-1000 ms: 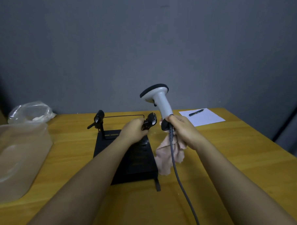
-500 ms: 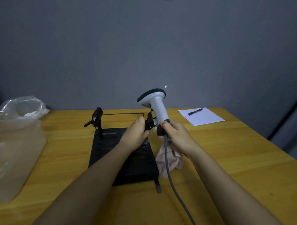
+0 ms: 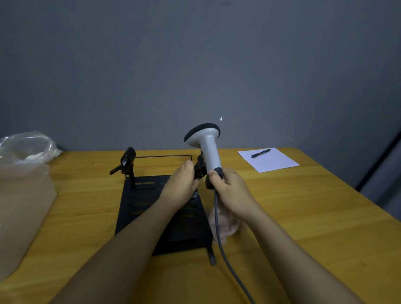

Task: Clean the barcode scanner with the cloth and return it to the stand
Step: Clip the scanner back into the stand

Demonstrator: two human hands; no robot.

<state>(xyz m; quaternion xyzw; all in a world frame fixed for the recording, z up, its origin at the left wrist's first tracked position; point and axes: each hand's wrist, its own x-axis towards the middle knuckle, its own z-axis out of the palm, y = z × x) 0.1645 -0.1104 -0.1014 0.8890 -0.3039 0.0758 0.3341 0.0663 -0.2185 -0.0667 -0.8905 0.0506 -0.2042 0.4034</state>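
Observation:
The white barcode scanner with a black head rim stands upright, its handle base gripped by my right hand. A pale cloth hangs blurred under that hand, beside the grey cable that runs toward me. My left hand pinches the black right clamp of the black stand, which touches the scanner's handle. The stand's left clamp sits free on its post.
A clear plastic container and a crumpled plastic bag fill the table's left side. A white paper sheet with a black pen lies at the back right. The grey wall stands right behind the wooden table.
My right hand has brought the scanner down and left against the stand's right clamp. The cloth has dropped lower under that hand. My left hand has stayed on the clamp.

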